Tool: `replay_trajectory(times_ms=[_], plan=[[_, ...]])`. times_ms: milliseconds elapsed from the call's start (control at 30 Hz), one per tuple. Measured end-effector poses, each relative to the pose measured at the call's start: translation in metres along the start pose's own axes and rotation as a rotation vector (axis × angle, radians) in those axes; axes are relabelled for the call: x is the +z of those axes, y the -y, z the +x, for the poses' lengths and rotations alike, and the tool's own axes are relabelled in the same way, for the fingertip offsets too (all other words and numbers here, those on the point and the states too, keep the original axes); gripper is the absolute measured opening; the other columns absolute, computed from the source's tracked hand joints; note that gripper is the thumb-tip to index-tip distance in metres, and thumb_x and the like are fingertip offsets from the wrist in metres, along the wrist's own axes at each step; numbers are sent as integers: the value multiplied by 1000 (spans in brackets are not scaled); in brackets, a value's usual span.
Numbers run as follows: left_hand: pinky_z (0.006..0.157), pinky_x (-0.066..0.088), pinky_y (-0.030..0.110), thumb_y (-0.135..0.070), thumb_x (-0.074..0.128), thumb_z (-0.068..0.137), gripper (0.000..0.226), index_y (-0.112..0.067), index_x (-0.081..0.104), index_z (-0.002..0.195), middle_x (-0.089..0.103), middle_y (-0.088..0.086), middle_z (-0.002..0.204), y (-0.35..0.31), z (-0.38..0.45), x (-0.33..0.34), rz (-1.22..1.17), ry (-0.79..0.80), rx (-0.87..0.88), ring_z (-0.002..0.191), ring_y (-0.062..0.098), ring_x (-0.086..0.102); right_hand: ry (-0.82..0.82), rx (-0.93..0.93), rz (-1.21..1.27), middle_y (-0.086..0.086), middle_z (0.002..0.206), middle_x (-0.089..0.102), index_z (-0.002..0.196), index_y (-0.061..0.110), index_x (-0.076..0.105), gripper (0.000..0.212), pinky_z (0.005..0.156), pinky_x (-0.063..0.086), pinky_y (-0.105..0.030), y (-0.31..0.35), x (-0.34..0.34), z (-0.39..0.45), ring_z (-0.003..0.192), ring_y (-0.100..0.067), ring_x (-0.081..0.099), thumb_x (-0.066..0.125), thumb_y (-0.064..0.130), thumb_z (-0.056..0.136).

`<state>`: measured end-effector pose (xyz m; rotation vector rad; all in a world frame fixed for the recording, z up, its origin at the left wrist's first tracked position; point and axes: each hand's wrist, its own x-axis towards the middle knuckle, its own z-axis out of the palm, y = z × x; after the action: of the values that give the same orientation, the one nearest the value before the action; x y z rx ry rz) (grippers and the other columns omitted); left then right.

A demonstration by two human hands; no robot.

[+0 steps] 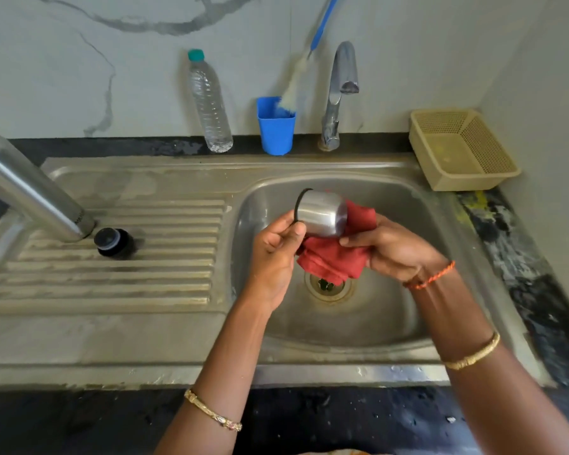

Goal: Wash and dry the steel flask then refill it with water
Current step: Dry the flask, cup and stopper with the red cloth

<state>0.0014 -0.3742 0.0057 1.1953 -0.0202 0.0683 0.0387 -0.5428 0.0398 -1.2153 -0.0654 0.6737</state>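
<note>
The steel flask stands on the ribbed drainboard at the left, its top running out of view. Its black stopper sits right beside its base. Over the sink basin my left hand pinches the rim of the flask's steel cup lid, which lies tilted on its side. My right hand holds a red cloth bunched under and behind the cup lid.
Against the back wall stand a clear plastic water bottle, a blue cup holding a bottle brush, and the steel tap. A beige plastic basket sits at the back right. The drain lies below the cloth.
</note>
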Motion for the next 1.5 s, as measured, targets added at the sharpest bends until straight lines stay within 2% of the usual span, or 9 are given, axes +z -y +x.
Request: replay_trajectory(times_ms=[300, 467, 600, 667, 800, 900, 1100, 1300, 1500], plan=[[73, 50, 13, 4, 51, 94, 23, -14, 63, 100, 73, -14, 74, 8, -3, 5, 213, -112, -26, 76, -3, 67, -218, 115, 161, -23, 124, 59, 132, -1, 50, 59, 88, 54, -35, -12, 5, 2, 100, -26, 66, 31, -26, 81], [83, 53, 24, 1, 57, 93, 29, -26, 64, 85, 68, -14, 76, 9, 4, 10, 307, -220, -154, 71, -6, 64, -326, 17, -496, -2, 86, 72, 127, 16, 58, 62, 48, 49, -25, 18, 11, 13, 62, -23, 62, 32, -17, 82], [51, 49, 20, 6, 47, 91, 34, -16, 59, 68, 59, 0, 59, 4, 21, 20, 176, -517, -375, 61, 15, 53, -281, -308, -1383, 0, 137, 54, 136, 25, 52, 51, 102, 41, -41, -12, 40, 38, 127, -28, 48, 54, 12, 86], [40, 46, 16, 5, 39, 92, 31, -14, 56, 73, 61, 4, 64, -5, 26, 14, 1, -564, -485, 63, 18, 58, -346, -504, -1537, -2, 147, 44, 138, 23, 49, 63, 105, 33, -49, -44, 50, 37, 135, -35, 37, 46, 6, 77], [60, 53, 27, 3, 32, 99, 32, -9, 49, 74, 58, -1, 44, -32, 21, -5, -488, -506, -508, 43, 8, 58, -432, -785, -1276, -9, 151, 36, 142, 12, 42, 83, 114, 27, -46, -88, 38, 25, 142, -26, 28, 46, -11, 62], [93, 45, 33, -4, 34, 101, 31, -11, 55, 78, 66, 0, 56, -36, 23, -7, -571, -436, -488, 71, 11, 62, -515, -741, -1009, -14, 143, 46, 134, 1, 51, 71, 110, 36, -39, -97, 34, 30, 133, -21, 43, 44, -16, 66], [94, 46, 31, -13, 41, 103, 27, -12, 61, 85, 73, -1, 89, -28, 19, 7, -577, -388, -512, 95, 13, 65, -716, -438, -33, -3, 111, 62, 132, 0, 46, 56, 77, 56, -19, -55, 47, 22, 85, 6, 65, 34, -26, 84], [68, 55, 21, -8, 43, 100, 15, -12, 57, 103, 72, 3, 85, 6, 18, 19, -407, -227, -359, 76, 9, 69, -661, -452, -18, -2, 128, 61, 133, 9, 51, 49, 100, 46, -23, -50, 71, 10, 118, -8, 57, 43, -13, 90], [58, 48, 17, -14, 49, 100, 9, -18, 57, 98, 70, 3, 87, 27, 12, 27, -46, -216, -301, 71, 6, 65, -647, -62, 326, -3, 117, 65, 126, 18, 59, 30, 79, 52, -34, -20, 41, 50, 104, -20, 62, 46, 20, 98]])
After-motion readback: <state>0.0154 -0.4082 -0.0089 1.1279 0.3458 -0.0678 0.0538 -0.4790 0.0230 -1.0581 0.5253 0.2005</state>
